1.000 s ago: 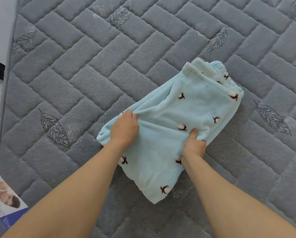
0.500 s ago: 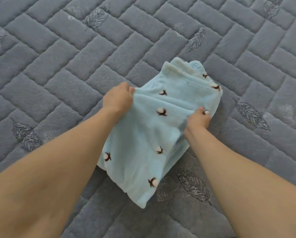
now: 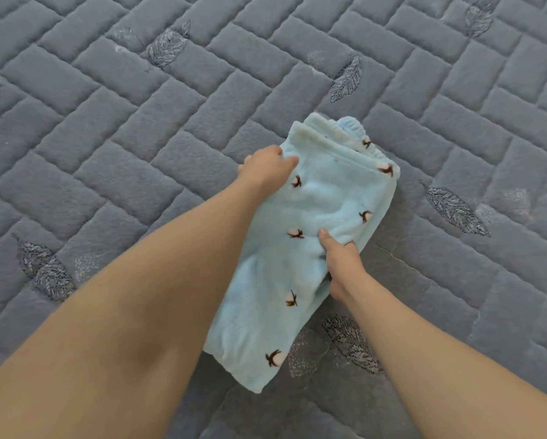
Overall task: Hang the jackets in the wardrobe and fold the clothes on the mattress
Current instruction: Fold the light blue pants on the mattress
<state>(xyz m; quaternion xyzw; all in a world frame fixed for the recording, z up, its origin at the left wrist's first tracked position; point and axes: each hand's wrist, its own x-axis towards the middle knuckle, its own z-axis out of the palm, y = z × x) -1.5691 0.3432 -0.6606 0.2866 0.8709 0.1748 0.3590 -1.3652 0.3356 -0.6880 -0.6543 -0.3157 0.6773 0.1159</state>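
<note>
A pale blue fleece garment [image 3: 310, 248], printed with small brown-and-white cotton sprigs, is being folded on the grey quilted mattress [image 3: 107, 137]. It is lying near the middle of the view as a long narrow bundle, running from the near edge up and to the right, with several layers stacked at its far end, where a ribbed edge is showing.

The garment is being gripped by both hands. The left hand [image 3: 267, 169] is being held at the far left edge of the bundle, thumb on top and fingers curled round the edge. The right hand [image 3: 340, 264] is being closed on the right edge about halfway along, thumb pressed flat on the top layer and the remaining fingers tucked out of sight beneath.

The fabric is judged to be light, soft and thick, with nothing stiff or fragile in it. The plush pile is likely to be gripped easily, so slipping is thought less of a risk than the layers sliding over each other or springing open when released. Hold is best taken at the edges, through all the layers at once, with thumbs on top. Bulk at the far end is expected to keep the fold from lying flat unless it is pressed down.

A stitched leaf motif [image 3: 456, 210] is lying on the mattress to the right of the bundle, apart from it.
</note>
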